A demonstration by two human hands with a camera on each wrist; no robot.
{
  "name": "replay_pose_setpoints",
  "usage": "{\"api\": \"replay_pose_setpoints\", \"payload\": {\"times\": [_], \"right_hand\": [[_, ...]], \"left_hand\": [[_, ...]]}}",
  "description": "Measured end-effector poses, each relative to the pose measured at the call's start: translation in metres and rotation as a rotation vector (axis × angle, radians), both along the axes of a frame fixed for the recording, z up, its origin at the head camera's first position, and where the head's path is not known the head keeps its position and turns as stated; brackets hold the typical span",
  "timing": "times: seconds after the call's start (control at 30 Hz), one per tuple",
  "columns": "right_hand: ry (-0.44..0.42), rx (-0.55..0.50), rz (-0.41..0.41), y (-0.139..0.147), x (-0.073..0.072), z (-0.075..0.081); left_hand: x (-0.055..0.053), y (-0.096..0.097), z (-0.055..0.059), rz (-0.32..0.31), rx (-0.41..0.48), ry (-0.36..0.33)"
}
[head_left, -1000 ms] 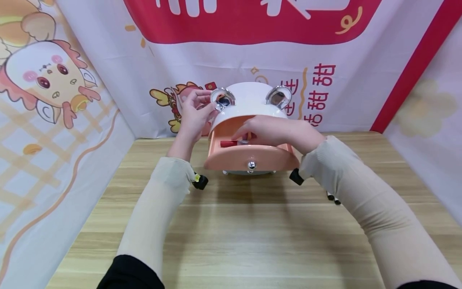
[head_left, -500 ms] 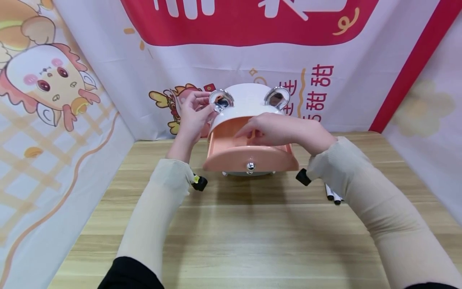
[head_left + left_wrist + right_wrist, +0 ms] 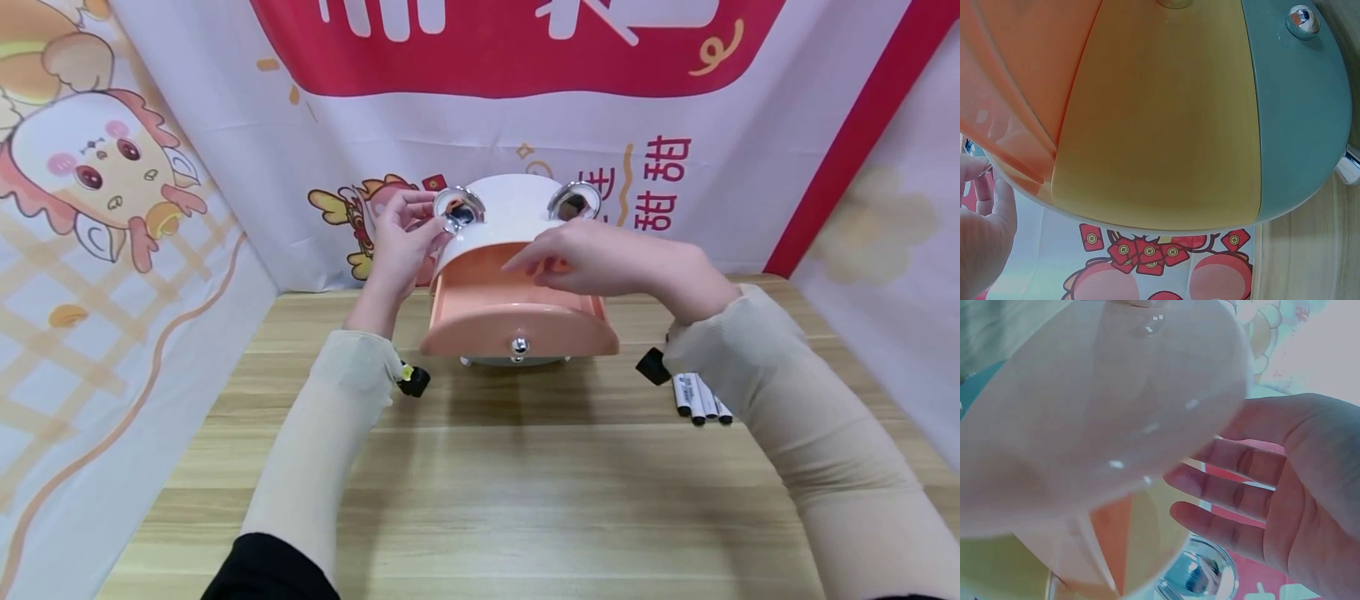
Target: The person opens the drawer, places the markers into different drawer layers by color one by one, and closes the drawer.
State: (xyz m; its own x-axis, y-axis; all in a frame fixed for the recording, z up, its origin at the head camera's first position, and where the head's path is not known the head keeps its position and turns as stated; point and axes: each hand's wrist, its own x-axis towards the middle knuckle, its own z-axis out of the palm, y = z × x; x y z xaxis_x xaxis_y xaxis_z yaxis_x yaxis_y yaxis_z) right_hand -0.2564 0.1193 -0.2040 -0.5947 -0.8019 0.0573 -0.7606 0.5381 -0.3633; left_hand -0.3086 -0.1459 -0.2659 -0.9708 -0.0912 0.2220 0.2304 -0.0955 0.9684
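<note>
The small cabinet (image 3: pixel 517 208) stands upright on the wooden table (image 3: pixel 495 500), near the printed cloth (image 3: pixel 277 167) behind it. Its peach drawer (image 3: pixel 519 329) is pulled out, with a silver knob (image 3: pixel 520 345) on the front, while the yellow front (image 3: pixel 1160 125) and the blue-green front (image 3: pixel 1304 94) below appear closed. The left hand (image 3: pixel 402 229) pinches, between thumb and fingers, the left silver ring (image 3: pixel 461 204) at the side of the white top. The right hand (image 3: pixel 592 254) is above the opened drawer; its fingers are loose and spread, and they grip nothing. Whether they touch the drawer, I cannot tell. Several white markers (image 3: pixel 699 398) with black ends lie together near the right sleeve (image 3: pixel 780 408).
</note>
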Motion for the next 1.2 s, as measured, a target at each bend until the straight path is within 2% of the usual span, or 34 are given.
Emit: {"api": "replay_pose_setpoints", "payload": {"times": [0.37, 0.5, 0.8, 0.97, 1.2], "right_hand": [[0.127, -0.084, 0.043, 0.019, 0.004, 0.003], [0.185, -0.115, 0.031, 0.028, 0.008, 0.004], [0.194, -0.176, -0.080, 0.056, 0.018, 0.001], [0.225, -0.199, -0.106, 0.075, 0.021, -0.003], [0.213, -0.220, -0.204, 0.099, 0.028, -0.010]], "left_hand": [[0.000, 0.000, 0.000, -0.006, 0.002, 0.008], [0.001, 0.001, 0.000, -0.003, 0.005, 0.009], [0.002, 0.001, 0.001, -0.003, 0.007, 0.018], [0.003, 0.002, 0.001, -0.003, 0.002, 0.023], [0.002, 0.002, -0.001, -0.003, 0.012, 0.027]]}}
